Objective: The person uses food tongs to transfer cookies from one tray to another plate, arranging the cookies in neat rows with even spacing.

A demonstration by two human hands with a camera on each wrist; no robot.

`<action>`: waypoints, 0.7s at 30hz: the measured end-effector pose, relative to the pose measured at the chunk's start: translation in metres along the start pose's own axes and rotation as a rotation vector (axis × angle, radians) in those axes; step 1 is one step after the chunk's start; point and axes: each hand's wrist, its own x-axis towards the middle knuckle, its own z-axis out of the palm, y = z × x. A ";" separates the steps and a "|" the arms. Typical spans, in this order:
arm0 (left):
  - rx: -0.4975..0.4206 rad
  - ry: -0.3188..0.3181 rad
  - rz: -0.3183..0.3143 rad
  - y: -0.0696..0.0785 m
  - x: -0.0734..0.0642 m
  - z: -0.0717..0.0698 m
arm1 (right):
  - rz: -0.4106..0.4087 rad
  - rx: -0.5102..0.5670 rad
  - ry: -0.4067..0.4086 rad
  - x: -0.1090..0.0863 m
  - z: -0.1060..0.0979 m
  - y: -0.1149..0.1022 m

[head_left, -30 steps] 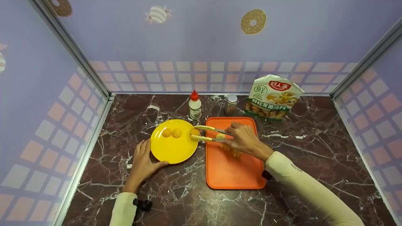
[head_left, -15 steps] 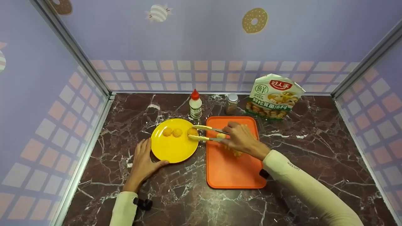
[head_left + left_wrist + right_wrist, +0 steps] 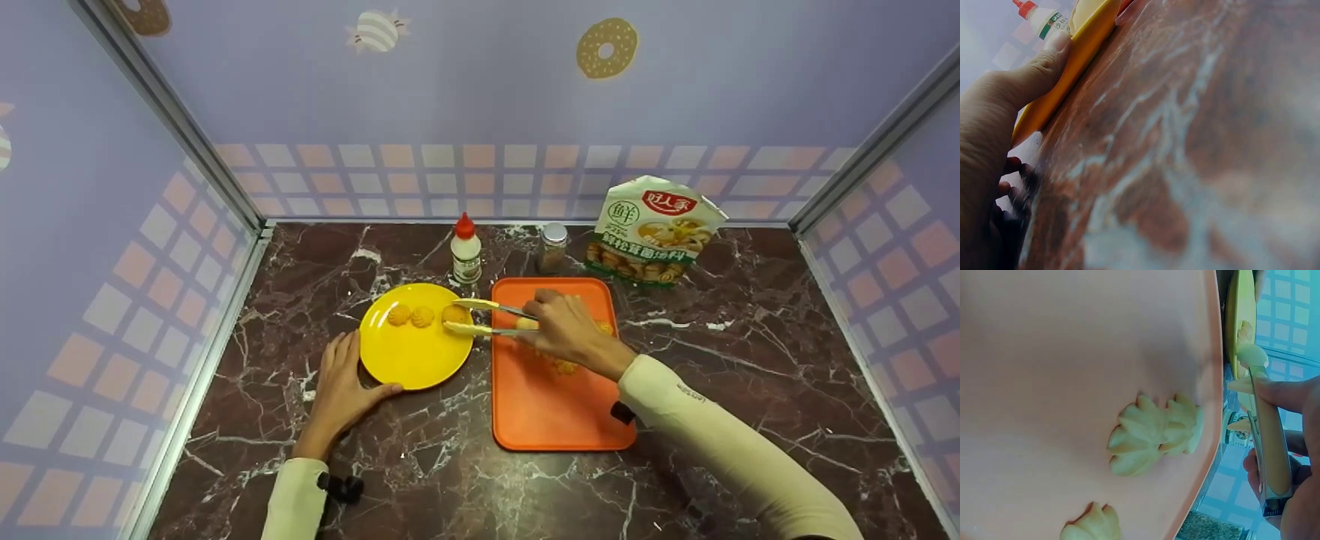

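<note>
My right hand (image 3: 566,326) grips tongs (image 3: 510,332), whose pale yellow tips lie on either side of a round cookie (image 3: 454,315) over the right part of the yellow plate (image 3: 416,356). Two ridged, swirl-shaped cookies (image 3: 411,316) sit side by side on that plate, left of the tongs. My left hand (image 3: 345,390) holds the plate's lower left edge; in the left wrist view the thumb (image 3: 1044,64) presses on the rim while the other fingers are beside it. More cookies (image 3: 1140,436) lie on the orange tray (image 3: 555,420), partly hidden by my right hand in the head view.
Behind the plate stands a white squeeze bottle (image 3: 466,251) with a red cap. A small glass jar (image 3: 553,251) with a silver lid is behind the tray. To its right, a standing food pouch (image 3: 656,232) leans near the back wall. Walls enclose the marble-patterned table (image 3: 420,480).
The right hand and tongs have moved left, carrying the cookie from the plate's right rim farther in over the plate. The left hand has stayed at the plate's edge.
</note>
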 end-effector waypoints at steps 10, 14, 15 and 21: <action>-0.005 0.012 0.017 -0.001 0.000 0.001 | -0.020 -0.033 -0.017 0.006 -0.001 -0.007; -0.007 0.015 0.019 -0.001 0.000 0.001 | -0.021 -0.035 -0.032 0.009 -0.002 -0.011; -0.008 0.015 0.018 -0.001 0.000 0.001 | -0.021 -0.036 -0.034 0.010 -0.002 -0.012; -0.008 0.007 0.013 0.000 0.000 0.001 | -0.013 -0.044 -0.052 0.013 -0.003 -0.018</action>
